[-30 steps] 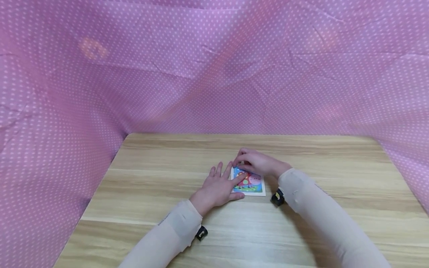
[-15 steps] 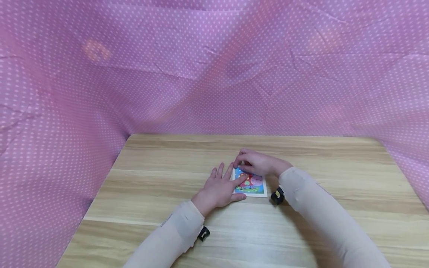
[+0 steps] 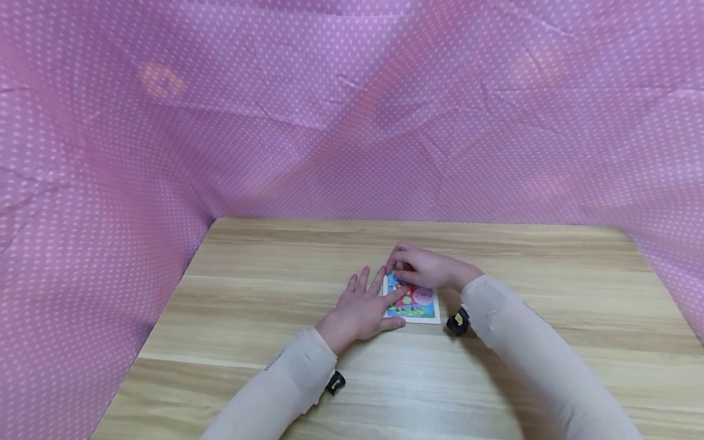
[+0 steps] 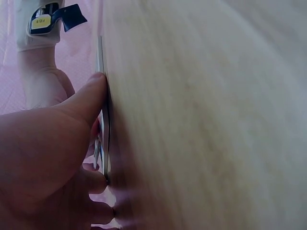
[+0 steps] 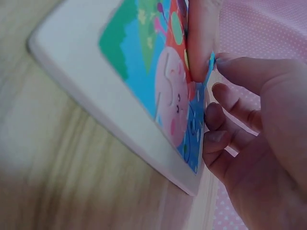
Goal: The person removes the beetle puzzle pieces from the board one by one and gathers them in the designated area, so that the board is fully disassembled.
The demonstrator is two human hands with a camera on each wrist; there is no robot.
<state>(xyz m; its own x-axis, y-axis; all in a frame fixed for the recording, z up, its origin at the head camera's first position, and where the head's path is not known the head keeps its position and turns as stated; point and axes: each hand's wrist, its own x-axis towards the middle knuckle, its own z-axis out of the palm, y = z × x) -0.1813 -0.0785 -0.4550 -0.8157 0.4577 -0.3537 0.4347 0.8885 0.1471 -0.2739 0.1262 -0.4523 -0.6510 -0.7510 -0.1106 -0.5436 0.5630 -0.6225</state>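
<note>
A small jigsaw puzzle (image 3: 415, 311) in a white frame (image 5: 96, 96) lies on the table, printed with a red, spotted ladybird with a pink face on blue and green. My left hand (image 3: 360, 310) rests with fingers spread at its left side, the index finger lying across the picture and the thumb along the near edge. Over the far left corner, my right hand (image 3: 426, 267) pinches a blue puzzle piece (image 5: 210, 66) between thumb and fingers. That piece stands tilted up from the picture in the right wrist view. Fingers cover part of the puzzle.
The wooden table (image 3: 264, 256) spreads around the puzzle on all sides. Pink dotted cloth (image 3: 330, 122) hangs behind the table and along its sides. A small black device (image 3: 458, 321) sits on the right wrist, another black device (image 3: 335, 383) on the left.
Both hands stay in nearly the same place. The blue piece under the right hand now shows a line between it and the picture below. The head view has shifted slightly.
</note>
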